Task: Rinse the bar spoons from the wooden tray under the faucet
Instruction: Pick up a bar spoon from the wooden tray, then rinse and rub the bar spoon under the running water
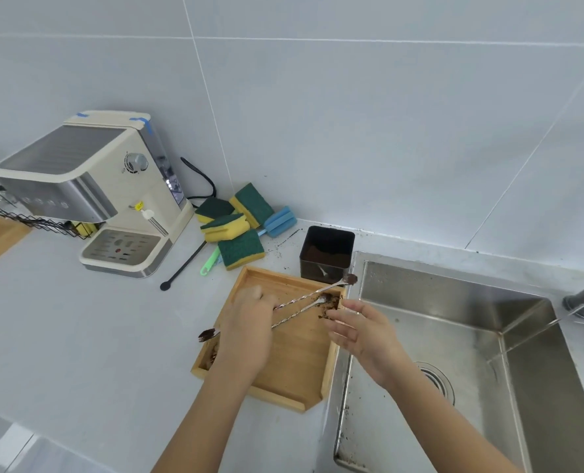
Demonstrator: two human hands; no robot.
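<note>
Both arms reach in: the left hand [249, 322] pinches two bar spoons [312, 295] over the wooden tray [297, 370], long handles pointing toward the sink [454, 291] on the right, while the right hand [358, 326], fingers spread, waits nearer it.

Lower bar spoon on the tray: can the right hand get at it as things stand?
Probably yes. The right hand is open just beside the lower bar spoon, nothing between them, though the left hand already grips its handle end.

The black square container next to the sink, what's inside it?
The black container is open and holds brown grounds across its bottom, resembling coffee. Its front wall hides the lowest part, so anything buried there cannot be seen.
</note>
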